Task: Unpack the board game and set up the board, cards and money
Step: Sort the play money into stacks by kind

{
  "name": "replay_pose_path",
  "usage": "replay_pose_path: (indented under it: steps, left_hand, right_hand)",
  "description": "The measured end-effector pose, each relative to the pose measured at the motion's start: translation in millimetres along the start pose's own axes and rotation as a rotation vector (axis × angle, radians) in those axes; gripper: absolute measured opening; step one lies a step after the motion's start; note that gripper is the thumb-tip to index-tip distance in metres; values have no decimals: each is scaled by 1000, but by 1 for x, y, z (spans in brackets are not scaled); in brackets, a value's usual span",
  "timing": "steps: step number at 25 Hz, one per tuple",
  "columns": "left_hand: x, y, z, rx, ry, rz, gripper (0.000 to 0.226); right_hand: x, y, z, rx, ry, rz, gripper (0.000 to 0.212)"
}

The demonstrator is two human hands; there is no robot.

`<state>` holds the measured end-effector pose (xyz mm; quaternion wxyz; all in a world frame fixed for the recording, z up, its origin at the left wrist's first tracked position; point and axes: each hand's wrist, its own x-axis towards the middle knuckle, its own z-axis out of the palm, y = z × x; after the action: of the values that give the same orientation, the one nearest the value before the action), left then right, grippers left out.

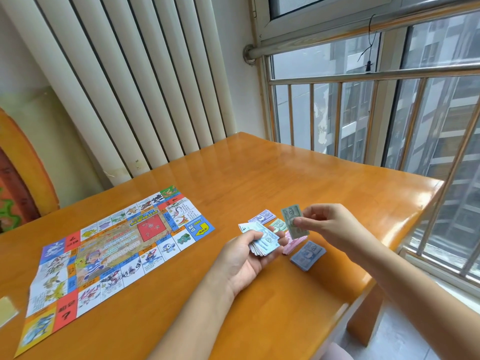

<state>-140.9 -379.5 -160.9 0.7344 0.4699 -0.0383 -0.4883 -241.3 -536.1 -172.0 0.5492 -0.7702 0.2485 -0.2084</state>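
Orange-varnished wood fills the lower frame: a table (259, 178) set in a corner by a window. A paper game board (111, 245) lies unfolded and flat across the lower left of the frame, its border of coloured squares running around a cartoon centre panel, and fold creases show in the sheet.

Right of centre, a person sorts play money. The left hand (244, 258), palm up, curls its fingers around a thick stack of notes (262, 241) with a pale blue note on top. The right hand (327, 224) pinches a single green note (293, 222) between thumb and fingertips, holding it above the table just beside the stack.

Four sorted piles lie on the tabletop between and behind the hands: a purple pile (262, 216) farthest back, a green pile (278, 224) next to it, a pink pile (294, 244) partly hidden below the raised note, and a blue pile (308, 255) nearest the right forearm.

A white ribbed radiator (130, 87) covers the wall at upper left. Metal window bars (363, 113) cross the upper right, with apartment blocks beyond the glass. A pale yellow piece (6, 310), cut off by the left edge, rests near the board's lower corner; what it is cannot be told.
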Motion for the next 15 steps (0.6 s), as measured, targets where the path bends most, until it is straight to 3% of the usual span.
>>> replay_pose_path:
  steps: [8, 10, 15]
  left_hand:
    - [12, 8, -17, -1, 208, 48, 18]
    - [14, 9, -19, -11, 233, 58, 19]
    - [17, 11, -22, 10, 298, 72, 21]
  right_hand:
    - [32, -9, -6, 141, -34, 12, 8]
    - [44, -7, -3, 98, -33, 48, 17]
    - [57, -4, 1, -27, -40, 102, 13]
